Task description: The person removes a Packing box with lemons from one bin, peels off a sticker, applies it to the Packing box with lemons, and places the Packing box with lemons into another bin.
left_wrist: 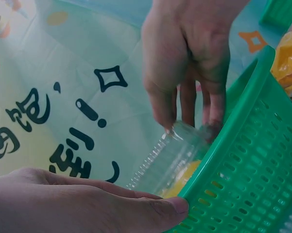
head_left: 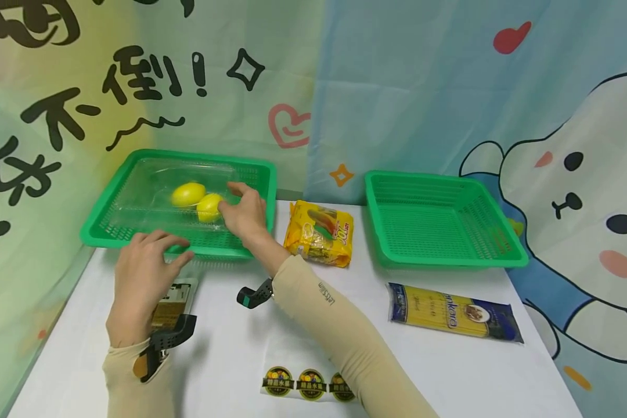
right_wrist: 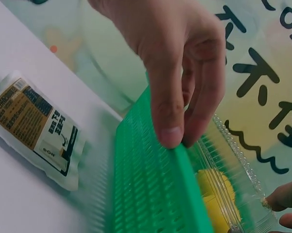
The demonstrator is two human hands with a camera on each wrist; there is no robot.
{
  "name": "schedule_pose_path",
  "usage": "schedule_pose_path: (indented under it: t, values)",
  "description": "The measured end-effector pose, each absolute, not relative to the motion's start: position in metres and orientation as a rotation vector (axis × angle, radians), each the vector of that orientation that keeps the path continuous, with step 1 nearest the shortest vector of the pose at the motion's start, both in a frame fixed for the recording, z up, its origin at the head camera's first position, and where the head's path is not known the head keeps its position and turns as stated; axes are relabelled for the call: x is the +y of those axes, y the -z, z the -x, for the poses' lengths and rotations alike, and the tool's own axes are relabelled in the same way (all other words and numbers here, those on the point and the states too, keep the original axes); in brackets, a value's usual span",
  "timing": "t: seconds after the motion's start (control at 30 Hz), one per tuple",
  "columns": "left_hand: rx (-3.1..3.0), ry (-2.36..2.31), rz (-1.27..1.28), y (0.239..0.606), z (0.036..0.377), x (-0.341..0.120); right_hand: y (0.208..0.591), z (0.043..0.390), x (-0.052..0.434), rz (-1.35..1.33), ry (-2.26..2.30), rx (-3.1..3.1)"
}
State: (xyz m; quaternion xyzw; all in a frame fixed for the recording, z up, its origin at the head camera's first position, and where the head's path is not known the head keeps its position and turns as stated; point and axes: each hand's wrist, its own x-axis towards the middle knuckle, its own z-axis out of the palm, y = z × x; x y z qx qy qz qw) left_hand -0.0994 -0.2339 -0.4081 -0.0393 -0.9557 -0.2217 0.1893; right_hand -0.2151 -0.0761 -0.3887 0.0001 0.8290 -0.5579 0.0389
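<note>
White worktop (head_left: 230, 348), backdrop curtain behind. Left green basket (head_left: 110, 232) at 10 o'clock, long axis running 9-to-3, holding a clear plastic clamshell box (head_left: 151, 191) with two lemons (head_left: 188, 194) inside; box long axis also 9-to-3, lying flat, parallel to the basket's near rim. Empty right green basket (head_left: 444, 220) at 2 o'clock. Pasta packet (head_left: 454, 313) at 4 o'clock, yellow snack bag (head_left: 321, 232) between the baskets, small brown-label sachet (head_left: 172, 299) partly under the left wrist, sticker strip (head_left: 303, 383) at 6 o'clock.

Right hand (head_left: 245, 212) reaches across into the left basket, fingers straight, tips touching the box's right end beside the lemons; no curl round it. Left hand (head_left: 146, 261) lies flat, fingers spread, on the basket's near rim, gripping nothing. Hands apart. Box sits at 12 o'clock of the left hand, 9 o'clock of the right; right hand nearer, already in contact.
</note>
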Motion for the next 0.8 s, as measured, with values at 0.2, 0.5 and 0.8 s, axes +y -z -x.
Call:
schedule_pose_path:
  t: [0.2, 0.5, 0.8]
  values:
    - [-2.681, 0.608, 0.118, 0.407, 0.099, -0.231, 0.378, 0.209, -0.070, 0.021, 1.732, 2.543]
    - [-2.704, 0.584, 0.103, 0.412, 0.086, -0.234, 0.371, 0.189, -0.069, -0.010, 1.793, 2.475]
    - [-2.703, 0.569, 0.119, 0.412, 0.093, -0.229, 0.361, 0.189, -0.057, -0.037, 1.800, 2.502]
